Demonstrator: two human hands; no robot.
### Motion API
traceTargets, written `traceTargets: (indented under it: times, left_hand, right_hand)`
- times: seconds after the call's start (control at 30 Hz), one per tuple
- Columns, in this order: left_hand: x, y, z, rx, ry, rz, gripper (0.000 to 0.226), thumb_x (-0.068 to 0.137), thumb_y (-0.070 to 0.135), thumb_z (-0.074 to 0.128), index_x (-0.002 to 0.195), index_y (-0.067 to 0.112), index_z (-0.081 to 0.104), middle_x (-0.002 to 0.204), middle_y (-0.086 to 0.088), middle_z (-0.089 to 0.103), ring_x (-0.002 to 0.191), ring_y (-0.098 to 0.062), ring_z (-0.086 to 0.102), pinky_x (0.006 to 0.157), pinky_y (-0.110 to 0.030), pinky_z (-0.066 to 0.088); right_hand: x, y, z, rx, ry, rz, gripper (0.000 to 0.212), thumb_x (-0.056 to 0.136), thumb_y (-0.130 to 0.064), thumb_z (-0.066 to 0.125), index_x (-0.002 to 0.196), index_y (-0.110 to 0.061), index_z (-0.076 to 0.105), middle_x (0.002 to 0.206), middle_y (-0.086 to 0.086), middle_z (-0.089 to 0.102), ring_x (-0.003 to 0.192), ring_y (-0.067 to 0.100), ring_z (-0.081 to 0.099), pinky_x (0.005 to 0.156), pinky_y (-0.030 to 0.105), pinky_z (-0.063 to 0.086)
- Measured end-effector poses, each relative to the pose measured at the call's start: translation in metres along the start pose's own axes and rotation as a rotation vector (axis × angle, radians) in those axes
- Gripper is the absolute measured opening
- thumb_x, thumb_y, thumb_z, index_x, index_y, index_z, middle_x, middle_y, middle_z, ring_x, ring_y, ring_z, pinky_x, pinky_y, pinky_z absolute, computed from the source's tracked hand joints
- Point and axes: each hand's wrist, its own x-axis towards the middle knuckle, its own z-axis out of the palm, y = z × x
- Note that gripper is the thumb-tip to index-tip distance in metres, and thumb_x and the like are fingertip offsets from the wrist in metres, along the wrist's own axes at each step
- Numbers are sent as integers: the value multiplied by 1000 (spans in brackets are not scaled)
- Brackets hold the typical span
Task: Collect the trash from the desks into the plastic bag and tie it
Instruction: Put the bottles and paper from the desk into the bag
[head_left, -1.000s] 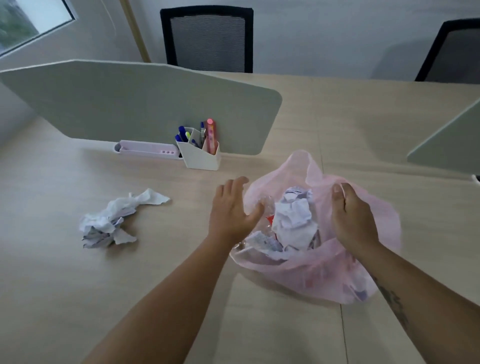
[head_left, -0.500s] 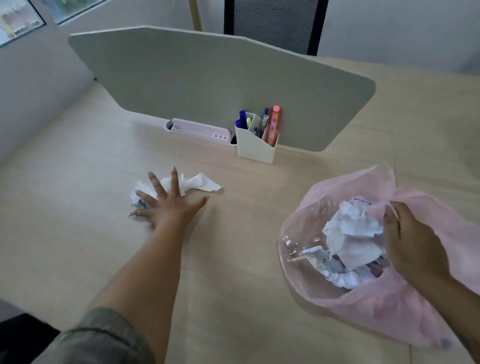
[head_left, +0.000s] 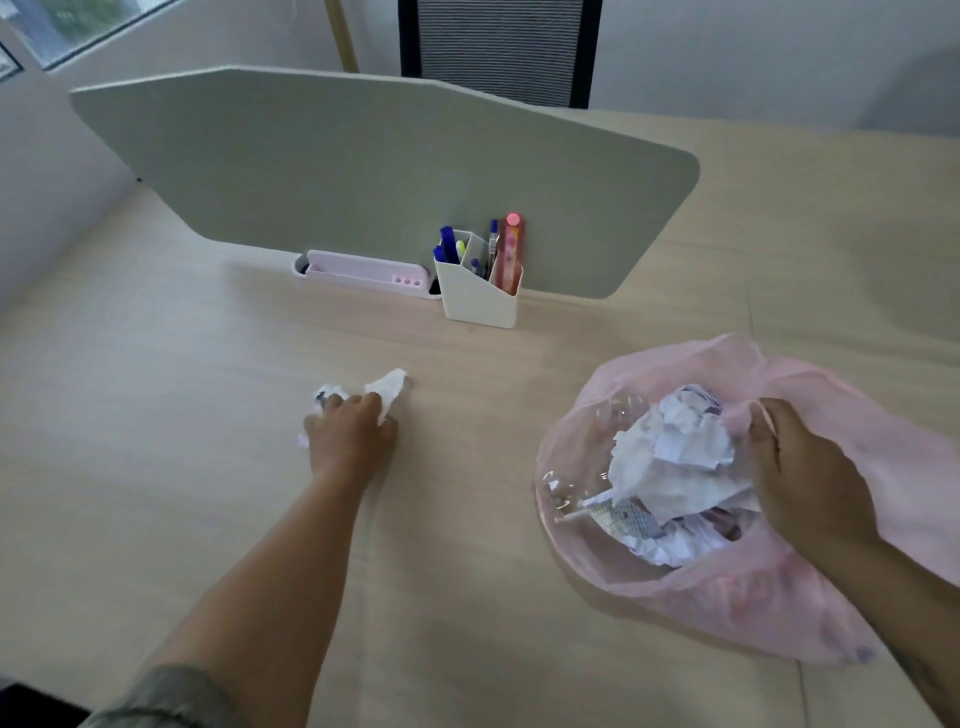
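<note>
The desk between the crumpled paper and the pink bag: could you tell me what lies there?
Nothing: in the head view, the desk is bare between the paper and the bag.

Soft, even daylight is cast across the pale wood-grain desk (head_left: 156, 415), apparently from the window (head_left: 88, 26) at upper left. Only faint shadows are thrown. No glare is seen. Straight lines are bowed by the wide lens; slight blur is noted throughout.

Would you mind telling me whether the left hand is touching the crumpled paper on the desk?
Touching. The head view shows the left hand closed over the crumpled paper, its fingers curled into the wad with no gap.
</note>
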Motion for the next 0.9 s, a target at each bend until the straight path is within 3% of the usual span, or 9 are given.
traceTargets:
  times: [0.2, 0.3, 0.4, 0.47, 0.5, 0.57, 0.67, 0.8, 0.9]
  left_hand:
    - [-34, 108, -33, -456, 189, 493, 25, 76, 33, 45, 63, 12, 42, 57, -5, 52, 65, -34, 48, 73, -44, 49]
    - [-70, 177, -59, -624, 117, 746, 28, 78, 24, 54, 62, 19, 32, 52, 9, 30, 61, -25, 33, 62, -35, 37]
    - [-110, 239, -69, -681, -2, 927, 25, 85, 24, 62, 68, 18, 45, 63, 6, 41, 69, -23, 41, 66, -33, 31]
    - [-125, 269, -68, -560, -142, 947, 18, 91, 40, 61, 98, 24, 62, 94, 8, 59, 106, -21, 51, 93, -45, 33]
    - [-128, 280, -65, -482, -189, 963, 29, 91, 47, 58, 116, 33, 60, 116, 11, 60, 128, -17, 41, 106, -53, 20]
    - [-132, 294, -63, -431, -192, 986, 44, 92, 52, 54, 134, 43, 47, 142, 13, 48, 145, -15, 21, 112, -58, 2]
    - [-130, 294, -71, -564, -16, 983, 46, 91, 49, 54, 136, 41, 46, 138, 10, 52, 134, -21, 36, 107, -54, 25]
    - [-105, 275, -59, -534, 447, 1157, 36, 91, 34, 64, 123, 23, 54, 119, -8, 63, 108, -35, 55, 91, -47, 48]
    - [-98, 276, -44, -326, 331, 1234, 40, 83, 25, 73, 118, 14, 58, 123, -15, 61, 116, -45, 53, 102, -49, 45]
  right_hand:
    - [-5, 11, -23, 48, 109, 39, 41, 102, -36, 25, 119, -9, 50, 84, 25, 64, 76, 44, 60, 60, 38, 36]
    - [-8, 21, -39, 113, 179, 71, 40, 103, -36, 24, 114, -7, 50, 83, 25, 63, 77, 43, 59, 60, 40, 37]
    - [-12, 27, -52, 194, 242, 116, 35, 103, -34, 27, 114, -11, 51, 80, 18, 61, 80, 42, 58, 62, 39, 37]
    - [-15, 30, -62, 231, 265, 138, 30, 102, -30, 31, 115, -13, 51, 85, 18, 62, 83, 42, 58, 65, 39, 38]
    - [-17, 33, -67, 238, 275, 142, 29, 101, -28, 32, 116, -13, 52, 90, 20, 64, 85, 43, 58, 66, 39, 38]
    - [-21, 38, -75, 246, 296, 150, 27, 100, -27, 34, 116, -14, 52, 94, 21, 65, 86, 43, 58, 67, 41, 39]
    - [-27, 49, -81, 257, 316, 178, 25, 100, -28, 34, 113, -15, 52, 88, 20, 64, 81, 43, 58, 66, 42, 43]
    - [-35, 58, -83, 263, 334, 224, 26, 101, -29, 31, 109, -14, 51, 81, 17, 61, 76, 41, 57, 63, 41, 44]
    - [-40, 60, -83, 279, 339, 226, 26, 101, -27, 32, 109, -13, 51, 83, 17, 61, 77, 40, 57, 65, 42, 45]
